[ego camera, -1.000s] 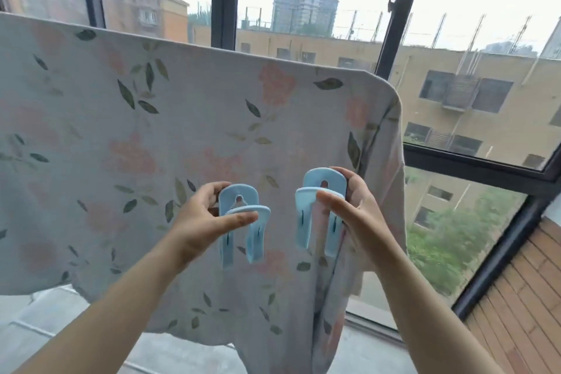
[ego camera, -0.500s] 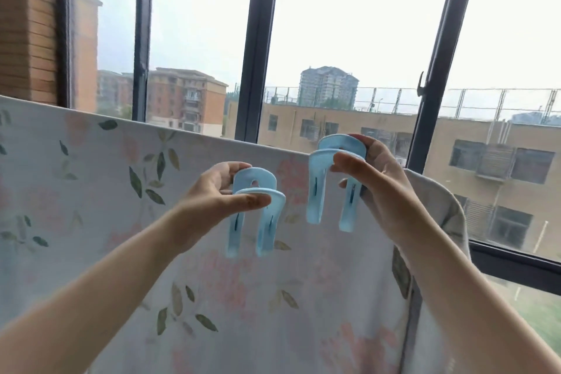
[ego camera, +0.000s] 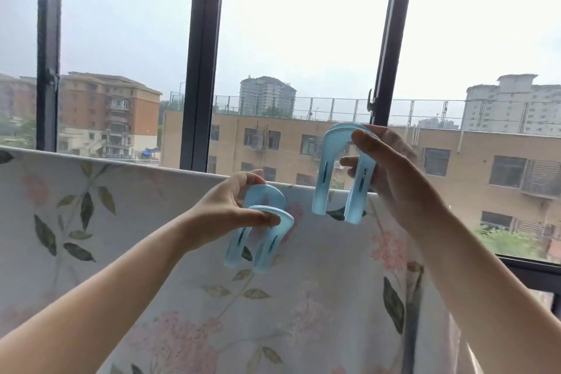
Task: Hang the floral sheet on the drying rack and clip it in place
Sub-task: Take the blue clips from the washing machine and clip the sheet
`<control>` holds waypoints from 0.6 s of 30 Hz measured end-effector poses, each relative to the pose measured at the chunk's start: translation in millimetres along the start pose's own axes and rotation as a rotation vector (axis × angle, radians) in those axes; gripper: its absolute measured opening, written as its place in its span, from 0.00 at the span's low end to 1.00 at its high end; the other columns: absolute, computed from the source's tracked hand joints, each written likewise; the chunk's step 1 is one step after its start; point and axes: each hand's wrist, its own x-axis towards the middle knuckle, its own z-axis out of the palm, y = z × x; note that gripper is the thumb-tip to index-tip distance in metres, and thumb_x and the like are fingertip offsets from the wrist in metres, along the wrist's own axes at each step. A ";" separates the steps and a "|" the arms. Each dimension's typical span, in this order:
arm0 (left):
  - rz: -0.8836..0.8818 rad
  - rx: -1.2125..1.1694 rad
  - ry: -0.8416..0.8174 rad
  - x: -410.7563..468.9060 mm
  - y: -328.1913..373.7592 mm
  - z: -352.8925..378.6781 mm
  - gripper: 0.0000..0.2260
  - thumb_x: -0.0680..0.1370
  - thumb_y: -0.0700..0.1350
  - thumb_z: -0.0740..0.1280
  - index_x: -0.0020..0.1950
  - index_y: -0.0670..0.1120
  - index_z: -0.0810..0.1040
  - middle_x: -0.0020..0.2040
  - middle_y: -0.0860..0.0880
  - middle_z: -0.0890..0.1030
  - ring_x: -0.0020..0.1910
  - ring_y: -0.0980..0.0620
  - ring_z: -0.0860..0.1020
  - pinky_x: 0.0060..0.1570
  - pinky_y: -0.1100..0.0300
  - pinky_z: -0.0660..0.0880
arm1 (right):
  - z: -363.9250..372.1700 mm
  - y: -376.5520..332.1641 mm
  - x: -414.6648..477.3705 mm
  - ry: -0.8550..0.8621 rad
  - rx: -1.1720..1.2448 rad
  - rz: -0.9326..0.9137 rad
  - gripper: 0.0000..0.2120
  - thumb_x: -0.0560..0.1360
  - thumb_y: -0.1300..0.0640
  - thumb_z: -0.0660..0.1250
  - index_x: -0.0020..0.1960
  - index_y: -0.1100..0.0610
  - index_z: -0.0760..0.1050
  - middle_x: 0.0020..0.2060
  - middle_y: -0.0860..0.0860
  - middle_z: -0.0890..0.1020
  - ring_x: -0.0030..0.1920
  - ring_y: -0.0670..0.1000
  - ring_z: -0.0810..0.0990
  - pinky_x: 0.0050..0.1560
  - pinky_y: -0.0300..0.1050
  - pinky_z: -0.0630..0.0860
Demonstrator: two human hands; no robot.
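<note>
Both hands loaded: left hand (ego camera: 224,209) pinches lower clip (ego camera: 261,237), right hand (ego camera: 394,179) grips upper clip (ego camera: 337,173).
I see both clips legs-down in front of the floral sheet (ego camera: 121,237), which hangs draped just behind; upper clip's tips overlap its top edge, window frame (ego camera: 202,70) beyond.

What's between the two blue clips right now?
Nothing: in the head view, the left-hand clip and the right-hand clip are apart, with only the floral sheet behind the gap.

Soft overcast backlight, motion-blurred, edges bowed.
</note>
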 end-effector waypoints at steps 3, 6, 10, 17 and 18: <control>-0.006 0.062 -0.004 8.2 -3.4 -1.5 0.36 0.56 0.59 0.78 0.61 0.55 0.71 0.55 0.52 0.80 0.51 0.49 0.82 0.54 0.48 0.80 | -0.6 -2.9 9.5 0.000 -0.042 0.003 0.22 0.66 0.47 0.75 0.56 0.54 0.74 0.49 0.50 0.83 0.45 0.50 0.84 0.47 0.44 0.77; -0.011 0.076 -0.004 11.5 -5.0 -1.3 0.36 0.55 0.61 0.77 0.60 0.56 0.71 0.51 0.49 0.81 0.50 0.48 0.81 0.53 0.48 0.80 | -0.9 -8.3 21.1 0.020 -0.042 -0.008 0.22 0.63 0.48 0.75 0.53 0.54 0.75 0.46 0.49 0.84 0.44 0.51 0.84 0.48 0.45 0.78; -0.010 0.082 0.012 10.0 -7.2 3.4 0.38 0.54 0.62 0.77 0.61 0.57 0.69 0.52 0.50 0.80 0.51 0.49 0.81 0.55 0.46 0.79 | -1.3 -8.1 36.4 0.033 -0.052 -0.021 0.25 0.62 0.46 0.76 0.53 0.56 0.74 0.47 0.51 0.85 0.45 0.53 0.85 0.50 0.46 0.79; -0.032 0.071 0.022 9.8 -5.2 2.7 0.37 0.54 0.62 0.78 0.59 0.56 0.71 0.51 0.49 0.81 0.51 0.47 0.81 0.55 0.45 0.79 | -0.2 1.7 57.6 0.006 -0.078 -0.029 0.18 0.65 0.49 0.72 0.50 0.57 0.74 0.44 0.51 0.84 0.43 0.52 0.84 0.50 0.45 0.80; -0.036 0.067 0.017 10.0 -5.2 2.0 0.37 0.54 0.62 0.78 0.59 0.56 0.71 0.51 0.49 0.81 0.51 0.46 0.81 0.55 0.44 0.79 | -0.7 3.8 59.5 -0.001 -0.078 -0.025 0.18 0.65 0.49 0.72 0.49 0.57 0.74 0.43 0.51 0.84 0.43 0.51 0.84 0.49 0.45 0.81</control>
